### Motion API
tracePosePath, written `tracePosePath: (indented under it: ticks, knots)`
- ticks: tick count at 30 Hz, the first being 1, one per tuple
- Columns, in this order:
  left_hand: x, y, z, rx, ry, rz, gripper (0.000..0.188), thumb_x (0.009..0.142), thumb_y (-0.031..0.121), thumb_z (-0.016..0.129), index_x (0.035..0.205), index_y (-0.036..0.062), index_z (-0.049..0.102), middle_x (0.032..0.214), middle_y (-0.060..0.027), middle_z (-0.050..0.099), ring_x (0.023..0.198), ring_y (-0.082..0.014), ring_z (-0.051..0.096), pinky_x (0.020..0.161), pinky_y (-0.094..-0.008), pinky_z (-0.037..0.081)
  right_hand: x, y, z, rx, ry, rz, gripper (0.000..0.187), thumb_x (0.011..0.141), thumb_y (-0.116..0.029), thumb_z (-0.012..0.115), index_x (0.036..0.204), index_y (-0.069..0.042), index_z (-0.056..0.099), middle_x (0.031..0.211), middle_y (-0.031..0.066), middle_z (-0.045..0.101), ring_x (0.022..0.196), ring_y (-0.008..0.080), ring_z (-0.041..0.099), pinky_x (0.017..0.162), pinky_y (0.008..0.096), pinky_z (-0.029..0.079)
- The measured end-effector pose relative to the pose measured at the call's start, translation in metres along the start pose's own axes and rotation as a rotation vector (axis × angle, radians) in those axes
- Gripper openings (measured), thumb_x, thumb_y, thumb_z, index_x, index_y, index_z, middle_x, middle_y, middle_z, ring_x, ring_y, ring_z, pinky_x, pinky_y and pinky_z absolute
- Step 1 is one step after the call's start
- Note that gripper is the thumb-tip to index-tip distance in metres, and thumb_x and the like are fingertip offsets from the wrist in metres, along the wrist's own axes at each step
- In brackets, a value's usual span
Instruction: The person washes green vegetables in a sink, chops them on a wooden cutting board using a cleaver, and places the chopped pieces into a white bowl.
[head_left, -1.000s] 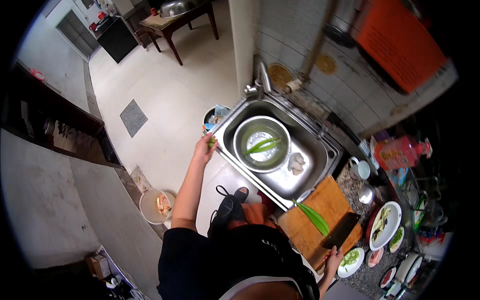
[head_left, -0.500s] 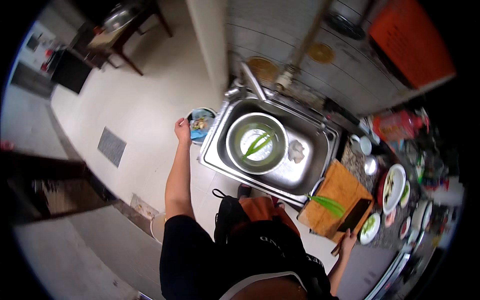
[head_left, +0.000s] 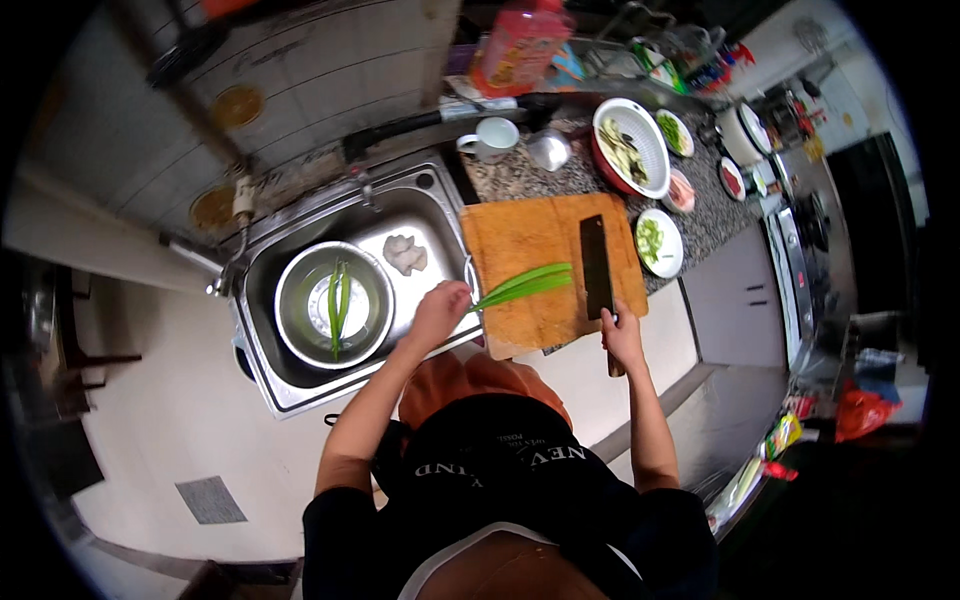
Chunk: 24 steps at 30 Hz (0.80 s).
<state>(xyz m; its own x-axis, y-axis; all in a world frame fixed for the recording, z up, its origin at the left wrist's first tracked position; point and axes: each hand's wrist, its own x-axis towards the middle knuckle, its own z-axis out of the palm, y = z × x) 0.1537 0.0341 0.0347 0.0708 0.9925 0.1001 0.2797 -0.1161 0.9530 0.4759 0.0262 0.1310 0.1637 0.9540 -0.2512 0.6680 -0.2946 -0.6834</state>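
My right hand (head_left: 624, 335) grips the handle of a cleaver (head_left: 596, 270), its dark blade lying over the right side of a wooden cutting board (head_left: 540, 228). On the board's left half lies a bundle of long green leaves (head_left: 528, 286), like scallion, with its narrow end at the board's left edge. My left hand (head_left: 440, 312) is beside that end, over the sink's rim, fingers curled; whether they hold anything is hidden. In the steel sink (head_left: 430, 215), a metal basin (head_left: 290, 305) of water holds long slim green vegetables (head_left: 339, 305). A crumpled pale lump (head_left: 405, 255) lies beside it.
Behind the board stand a white mug (head_left: 492, 138), a metal cup (head_left: 549, 150) and a pink bottle (head_left: 522, 50). To its right are a white colander (head_left: 650, 150) of pale slices, a plate of chopped greens (head_left: 650, 240) and smaller dishes. A stove (head_left: 795, 255) is farther right.
My left hand has come from over the blue-lined bin left of the sink to the board's left edge. My view has swung right. My right hand still grips the cleaver.
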Motion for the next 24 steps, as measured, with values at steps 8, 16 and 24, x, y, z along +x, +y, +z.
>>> tracePosePath:
  ticks: [8,16,24]
  knots:
    - [0.042,0.039,0.111,0.521,-0.019,0.172,0.029,0.069,0.008,0.065,0.098,0.0075,0.061,0.092,-0.0103,0.052,0.09,-0.0283,0.049,0.079,-0.0376,0.041,0.019,0.025,-0.034,-0.008,-0.054,-0.035,0.024,0.087,-0.015,0.052,0.107,-0.003,0.055,0.057,0.0158,0.056,0.047,0.0234,0.057,0.048,0.0356,0.045]
    - [0.03,0.065,0.155,0.621,-0.046,0.096,0.022,0.071,0.005,0.065,0.093,0.007,0.063,0.089,-0.0091,0.055,0.086,-0.0287,0.05,0.076,-0.0379,0.041,0.066,0.057,-0.066,-0.025,-0.193,-0.283,0.019,0.083,-0.014,0.055,0.098,-0.002,0.053,0.071,0.0238,0.059,0.067,0.043,0.057,0.061,0.0465,0.046]
    - [0.064,0.074,0.195,0.708,0.268,-0.019,0.022,0.074,0.002,0.061,0.095,0.0064,0.063,0.092,-0.0131,0.056,0.091,-0.033,0.049,0.08,-0.0394,0.041,0.092,0.079,-0.061,-0.237,-0.4,-0.45,0.025,0.087,-0.019,0.043,0.11,-0.01,0.048,0.072,0.018,0.061,0.066,0.0382,0.06,0.057,0.0525,0.046]
